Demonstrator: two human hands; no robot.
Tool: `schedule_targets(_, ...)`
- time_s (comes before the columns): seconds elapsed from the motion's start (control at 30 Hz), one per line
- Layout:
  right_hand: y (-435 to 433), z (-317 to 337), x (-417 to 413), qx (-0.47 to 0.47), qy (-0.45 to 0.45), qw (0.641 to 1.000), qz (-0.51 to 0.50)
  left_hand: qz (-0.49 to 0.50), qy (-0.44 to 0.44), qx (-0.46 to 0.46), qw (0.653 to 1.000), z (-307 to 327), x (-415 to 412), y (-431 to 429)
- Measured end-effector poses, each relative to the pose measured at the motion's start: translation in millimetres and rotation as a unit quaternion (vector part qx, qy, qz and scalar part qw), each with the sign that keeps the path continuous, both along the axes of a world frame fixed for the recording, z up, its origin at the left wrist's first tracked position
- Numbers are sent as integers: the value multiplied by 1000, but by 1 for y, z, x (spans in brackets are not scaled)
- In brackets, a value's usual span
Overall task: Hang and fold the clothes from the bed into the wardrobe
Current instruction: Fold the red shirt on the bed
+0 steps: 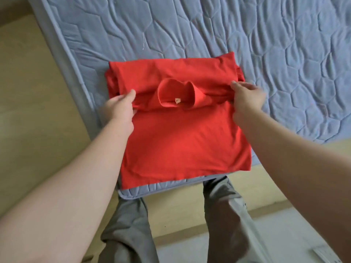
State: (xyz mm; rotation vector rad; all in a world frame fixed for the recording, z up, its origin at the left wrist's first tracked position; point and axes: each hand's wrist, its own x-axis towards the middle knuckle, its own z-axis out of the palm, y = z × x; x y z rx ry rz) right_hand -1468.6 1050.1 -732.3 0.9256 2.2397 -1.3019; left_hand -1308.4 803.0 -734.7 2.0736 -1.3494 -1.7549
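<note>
- Floor (28, 92): pale yellow-beige, running along the left side of the bed and showing again below its near edge.
- Left hand (119, 108): reaches in from the lower left and pinches the left end of the shirt's raised fold. The thumb lies on top of the cloth and the fingers are tucked underneath, mostly hidden.
- Thread (143, 41): a thin white strand lying on the quilt beyond the shirt, apart from it.
- Red shirt (182, 141): lies on the near corner of the bed, partly folded into a rough rectangle. Its flat lower panel reaches the near edge of the mattress, and its upper part is doubled over in a thick fold across the full width.
- Collar (190, 97): stands open as a ring at the middle of the fold, between the two hands.
- Label (177, 101): a small pale tag inside the collar.
- Grey trousers (224, 205): the person's legs, standing against the near edge of the bed.
- Right hand (247, 99): reaches in from the lower right and grips the right end of the same fold, thumb on top and fingers curled over the bunched cloth.
- Bed (284, 63): a blue-grey quilted mattress cover stitched in irregular cells, spreading away to the right.
</note>
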Motion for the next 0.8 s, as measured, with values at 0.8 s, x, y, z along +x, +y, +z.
schedule_targets(0.8,69,18,103,215,3,954,208,8,-44,87,995,8,126,70)
